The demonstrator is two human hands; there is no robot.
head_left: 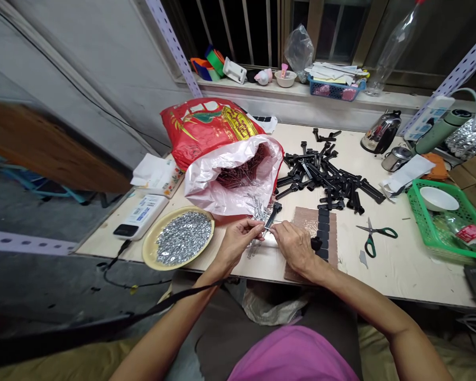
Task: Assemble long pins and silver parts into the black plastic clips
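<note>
My left hand (pixel 238 241) and my right hand (pixel 293 244) meet low over the table's front edge, fingertips pinched almost together. A thin silver metal screw (pixel 267 228) shows between them; what else the right fingers hold is hidden. Just beyond lie loose long screws (pixel 258 209) and one black plastic part (pixel 275 210). Another black piece (pixel 316 243) pokes out beside my right hand; whether that hand touches it I cannot tell. Left of my hands, a yellow plate (pixel 147 253) holds many small metal nuts or washers (pixel 185 238). An open red bag (pixel 210 127) contains more long screws (pixel 241 172).
Black plastic parts (pixel 321 169) lie heaped behind a brown board (pixel 331 227) with dark squares. Scissors (pixel 375 233) and a green basket (pixel 414 203) stand right. A white power bank (pixel 143 214) and tissue pack (pixel 158 174) sit left. A black strap (pixel 174 296) crosses my left forearm.
</note>
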